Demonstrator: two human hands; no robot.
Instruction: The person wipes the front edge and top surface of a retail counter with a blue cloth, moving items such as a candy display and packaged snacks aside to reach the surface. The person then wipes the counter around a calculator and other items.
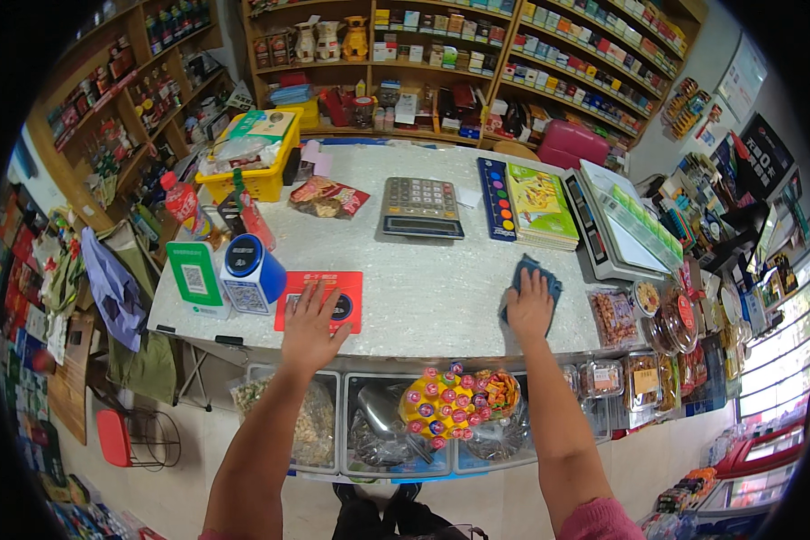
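My left hand [309, 322] lies with spread fingers on a flat red card [351, 286] near the counter's front edge. On the right side of the counter, my right hand [529, 310] holds a bunched dark blue cloth [549, 273] against the surface, its fingertips over the fabric. Beside my left hand stand a blue-and-white payment speaker [254, 281] and a green stand with a code square [196, 277]. Farther back, between the hands, is a grey calculator [421, 207]. A snack packet [328, 196] sits to its left.
Drink bottles [186, 207] and a yellow basket [247, 175] occupy the far left. A paint set [497, 200], stacked booklets [538, 202] and a scale [616, 225] stand on the right. Below the front edge are bins [343, 423] and a lollipop display [441, 405].
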